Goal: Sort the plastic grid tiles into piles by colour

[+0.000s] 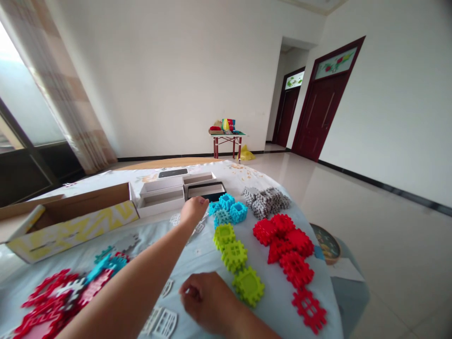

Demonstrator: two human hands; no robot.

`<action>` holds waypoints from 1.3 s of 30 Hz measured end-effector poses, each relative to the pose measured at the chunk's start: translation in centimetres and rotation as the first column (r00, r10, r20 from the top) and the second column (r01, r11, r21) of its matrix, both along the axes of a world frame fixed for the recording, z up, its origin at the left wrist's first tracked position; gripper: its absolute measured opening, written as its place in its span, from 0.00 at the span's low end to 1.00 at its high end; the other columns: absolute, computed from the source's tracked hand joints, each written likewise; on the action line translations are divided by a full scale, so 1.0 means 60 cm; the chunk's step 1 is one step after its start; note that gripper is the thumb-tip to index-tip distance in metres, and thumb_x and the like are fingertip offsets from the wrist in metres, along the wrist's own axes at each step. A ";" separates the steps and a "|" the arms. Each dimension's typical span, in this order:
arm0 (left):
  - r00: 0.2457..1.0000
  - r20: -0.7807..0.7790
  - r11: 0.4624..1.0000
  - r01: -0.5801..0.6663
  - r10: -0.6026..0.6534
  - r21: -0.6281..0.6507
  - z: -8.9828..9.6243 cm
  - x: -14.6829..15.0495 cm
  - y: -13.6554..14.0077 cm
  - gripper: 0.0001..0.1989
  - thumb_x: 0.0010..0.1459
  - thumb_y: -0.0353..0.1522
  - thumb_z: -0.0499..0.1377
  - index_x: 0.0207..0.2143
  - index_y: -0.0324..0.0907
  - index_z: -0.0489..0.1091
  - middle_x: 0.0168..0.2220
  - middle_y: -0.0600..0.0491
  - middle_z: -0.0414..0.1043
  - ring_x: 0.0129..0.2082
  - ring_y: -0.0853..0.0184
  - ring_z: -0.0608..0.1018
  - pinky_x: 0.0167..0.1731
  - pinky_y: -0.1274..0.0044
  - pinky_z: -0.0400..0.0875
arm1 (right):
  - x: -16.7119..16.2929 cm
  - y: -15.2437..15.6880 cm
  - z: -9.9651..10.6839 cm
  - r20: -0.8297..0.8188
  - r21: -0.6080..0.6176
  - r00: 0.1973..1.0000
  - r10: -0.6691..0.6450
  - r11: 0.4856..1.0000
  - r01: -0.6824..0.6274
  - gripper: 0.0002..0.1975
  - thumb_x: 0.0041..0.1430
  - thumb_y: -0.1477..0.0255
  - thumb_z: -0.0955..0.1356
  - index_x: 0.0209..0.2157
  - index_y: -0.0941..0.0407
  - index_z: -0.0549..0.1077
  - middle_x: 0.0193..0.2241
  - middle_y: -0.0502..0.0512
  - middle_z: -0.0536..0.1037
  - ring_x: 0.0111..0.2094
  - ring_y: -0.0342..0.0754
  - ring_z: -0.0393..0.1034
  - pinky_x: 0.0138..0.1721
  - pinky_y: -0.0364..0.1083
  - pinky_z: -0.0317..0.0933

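My left hand (194, 211) reaches out over the table, its fingers curled in beside the blue toothed building blocks (226, 207). Its far side hides whatever may be in it. Closer to me, my right hand (206, 301) is loosely curled just above the cloth, with nothing visible in the hollow of its fingers. Green toothed blocks (235, 256) run in a slanting row right of it. White lattice pieces (165, 322) lie to its left, and more white pieces (199, 227) lie by my left hand.
Red toothed pieces (294, 268) and grey ones (264, 200) are grouped on the right. At left lies a mixed heap (45, 301). A big open carton (74, 235), white box trays (162, 200), a black-rimmed box (221, 186) and a phone (173, 173) stand behind.
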State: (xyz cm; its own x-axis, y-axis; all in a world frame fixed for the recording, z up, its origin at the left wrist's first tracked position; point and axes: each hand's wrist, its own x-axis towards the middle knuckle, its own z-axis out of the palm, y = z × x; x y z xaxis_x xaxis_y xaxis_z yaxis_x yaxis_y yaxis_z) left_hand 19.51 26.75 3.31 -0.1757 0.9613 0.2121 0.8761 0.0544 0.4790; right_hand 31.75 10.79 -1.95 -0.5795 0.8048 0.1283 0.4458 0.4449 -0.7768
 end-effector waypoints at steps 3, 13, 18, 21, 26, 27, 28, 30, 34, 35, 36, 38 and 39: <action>1.000 0.002 1.000 0.004 -0.004 0.011 0.028 -0.044 -0.033 0.20 0.54 0.42 0.46 0.31 0.40 0.72 0.29 0.48 0.74 0.30 0.64 0.73 0.28 0.76 0.61 | 0.000 0.000 -0.006 -0.015 -0.021 1.000 0.009 1.000 -0.009 0.11 0.52 0.74 0.62 0.34 0.54 0.74 0.25 0.49 0.76 0.26 0.41 0.68 0.25 0.37 0.55; 0.976 -0.048 0.973 0.205 -0.211 -0.102 0.029 -0.154 -0.249 0.15 0.52 0.42 0.51 0.29 0.44 0.72 0.26 0.57 0.73 0.27 0.70 0.72 0.29 0.80 0.62 | 0.006 -0.004 0.000 -0.130 -0.052 0.991 0.035 0.998 -0.042 0.11 0.55 0.69 0.62 0.35 0.57 0.74 0.23 0.50 0.74 0.25 0.41 0.68 0.29 0.39 0.58; 0.918 -0.150 0.925 0.344 -0.367 -0.159 -0.011 -0.167 -0.315 0.16 0.54 0.42 0.50 0.40 0.46 0.71 0.40 0.51 0.73 0.39 0.65 0.73 0.40 0.75 0.65 | 0.006 -0.006 0.001 -0.147 -0.083 0.988 0.045 0.995 -0.057 0.12 0.55 0.68 0.62 0.35 0.58 0.73 0.22 0.50 0.74 0.21 0.40 0.66 0.25 0.38 0.58; 0.872 -0.203 0.893 0.417 -0.445 -0.168 -0.030 -0.167 -0.318 0.18 0.55 0.40 0.50 0.47 0.47 0.67 0.48 0.49 0.69 0.48 0.62 0.69 0.49 0.70 0.60 | 0.006 -0.006 0.000 -0.154 -0.126 0.986 0.059 0.989 -0.079 0.13 0.56 0.67 0.61 0.36 0.59 0.72 0.22 0.50 0.73 0.19 0.40 0.65 0.22 0.38 0.57; 0.852 -0.253 0.886 0.416 -0.459 -0.206 -0.028 -0.151 -0.305 0.16 0.55 0.38 0.51 0.45 0.49 0.69 0.45 0.50 0.70 0.46 0.60 0.68 0.47 0.67 0.57 | 0.006 -0.004 -0.003 -0.150 -0.165 0.987 0.055 0.983 -0.080 0.13 0.56 0.67 0.61 0.37 0.59 0.72 0.23 0.50 0.73 0.19 0.39 0.65 0.21 0.37 0.57; 0.856 -0.254 0.890 0.406 -0.450 -0.209 -0.025 -0.147 -0.302 0.15 0.54 0.38 0.53 0.44 0.50 0.69 0.43 0.50 0.71 0.45 0.60 0.68 0.46 0.66 0.57 | 0.006 -0.003 -0.004 -0.147 -0.166 0.988 0.055 0.983 -0.079 0.13 0.56 0.67 0.62 0.38 0.59 0.72 0.23 0.50 0.73 0.19 0.39 0.65 0.21 0.37 0.57; 0.863 -0.249 0.894 0.395 -0.440 -0.213 -0.021 -0.145 -0.300 0.14 0.53 0.37 0.54 0.42 0.50 0.70 0.41 0.51 0.71 0.44 0.60 0.68 0.45 0.66 0.56 | 0.005 -0.003 -0.004 -0.145 -0.165 0.988 0.054 0.983 -0.078 0.13 0.56 0.67 0.62 0.38 0.59 0.72 0.23 0.50 0.73 0.20 0.39 0.65 0.21 0.37 0.57; 0.879 -0.222 0.900 0.374 -0.421 -0.223 -0.015 -0.142 -0.295 0.11 0.51 0.37 0.57 0.38 0.50 0.72 0.38 0.51 0.70 0.43 0.60 0.68 0.45 0.67 0.55 | 0.005 -0.002 -0.006 -0.150 -0.163 0.987 0.053 0.984 -0.078 0.13 0.55 0.67 0.62 0.38 0.59 0.72 0.23 0.50 0.73 0.20 0.40 0.65 0.21 0.38 0.57; 0.906 -0.160 0.909 0.354 -0.391 -0.219 -0.009 -0.147 -0.289 0.08 0.45 0.36 0.61 0.30 0.45 0.72 0.35 0.52 0.70 0.41 0.60 0.69 0.44 0.68 0.56 | 0.005 -0.001 -0.007 -0.173 -0.160 0.984 0.052 0.984 -0.080 0.13 0.55 0.67 0.62 0.37 0.59 0.72 0.21 0.50 0.73 0.19 0.40 0.66 0.21 0.38 0.57; 0.912 -0.141 0.911 0.351 -0.385 -0.216 -0.007 -0.149 -0.288 0.08 0.44 0.37 0.61 0.29 0.44 0.72 0.34 0.52 0.70 0.41 0.61 0.69 0.44 0.68 0.56 | 0.006 -0.001 -0.006 -0.176 -0.160 0.983 0.052 0.984 -0.081 0.13 0.55 0.67 0.62 0.37 0.60 0.72 0.21 0.50 0.73 0.19 0.40 0.66 0.21 0.38 0.57; 0.918 -0.118 0.912 0.349 -0.379 -0.214 -0.006 -0.151 -0.287 0.09 0.44 0.37 0.61 0.28 0.44 0.72 0.34 0.52 0.70 0.40 0.61 0.69 0.43 0.69 0.57 | 0.006 -0.001 -0.006 -0.178 -0.161 0.983 0.051 0.984 -0.081 0.13 0.55 0.68 0.62 0.37 0.59 0.72 0.22 0.50 0.73 0.19 0.40 0.66 0.21 0.38 0.57; 0.929 -0.059 0.913 0.347 -0.366 -0.215 -0.003 -0.157 -0.283 0.11 0.43 0.40 0.61 0.27 0.44 0.72 0.33 0.53 0.70 0.38 0.63 0.70 0.40 0.73 0.60 | 0.006 -0.001 -0.007 -0.176 -0.167 0.983 0.051 0.983 -0.081 0.13 0.55 0.68 0.62 0.37 0.59 0.72 0.22 0.50 0.73 0.19 0.40 0.66 0.21 0.38 0.57; 0.934 -0.024 0.914 0.343 -0.356 -0.218 -0.001 -0.160 -0.280 0.12 0.43 0.42 0.60 0.27 0.43 0.71 0.32 0.54 0.70 0.36 0.65 0.70 0.38 0.74 0.61 | 0.006 -0.001 -0.007 -0.175 -0.173 0.983 0.052 0.981 -0.082 0.13 0.55 0.68 0.62 0.37 0.59 0.72 0.22 0.50 0.73 0.19 0.40 0.66 0.22 0.38 0.58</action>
State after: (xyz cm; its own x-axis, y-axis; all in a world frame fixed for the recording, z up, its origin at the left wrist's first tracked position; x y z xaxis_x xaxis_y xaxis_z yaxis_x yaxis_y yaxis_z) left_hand 9.89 9.95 3.22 0.1869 0.9824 0.0019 0.8845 -0.1691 0.4348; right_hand 32.11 10.73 -2.38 -0.6153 0.7835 0.0865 0.2755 0.3165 -0.9077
